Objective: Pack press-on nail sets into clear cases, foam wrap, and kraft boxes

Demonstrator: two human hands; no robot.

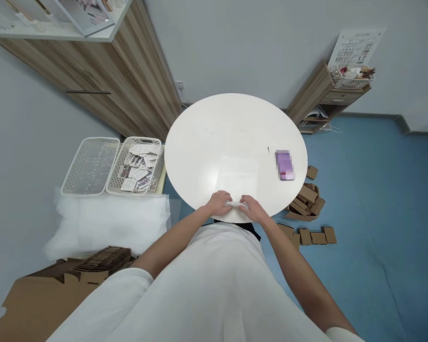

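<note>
Room: Grey walls, a blue floor, and a round white table (235, 137) in the middle, right in front of you.
Far left: flat brown cardboard (85, 266) lies low by your side, with a soft white pile (107, 223) above it.
Baskets: two white baskets sit beside the table. The left basket (91, 166) looks almost bare. The right basket (137, 165) is full of little cards or packets; they are too small to read.
Your left hand (219, 203): it rests at the near edge of the table, fingers curled down on one end of a small white thing (236, 204).
White thing: it sits between your two hands, at the table edge closest to you. It is too small and pale to say what it is.
Your right hand (252, 210): it touches the other end of the white thing, fingers bent over it. You seem to pinch it, but how tight your grip is cannot be told.
Clear sheet (237, 175): a faint see-through patch lies on the table just past your hands.
How far along: it looks like an early or middle step. You hold only one piece, and the right basket still has many.
Purple thing (284, 165): it lies on the right part of the table, well apart from your hands. It is blurred.
Right floor: small brown boxes (306, 199) lie scattered near the table, some folded, some flat.
Far right: a wooden shelf (321, 97) with a basket on top stands by the wall.
</note>
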